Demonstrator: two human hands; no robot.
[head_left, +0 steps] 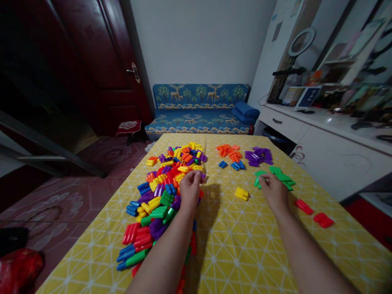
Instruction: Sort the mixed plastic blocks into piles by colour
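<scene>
A big mixed heap of plastic toy building pieces spreads along the left of the table. Over its right edge is my left hand, thumb and fingers pinched, with a purple piece showing at the fingertips. My right hand is at the green pile on the right, its fingers closed on a green piece. More green pieces lie just beyond it. Between the hands sits a yellow piece. Two red pieces lie to the right of my right forearm.
Orange pieces, blue pieces and purple pieces form small groups toward the far side. A yellow patterned cloth covers the table. Behind it stands a blue sofa; a white dresser is on the right.
</scene>
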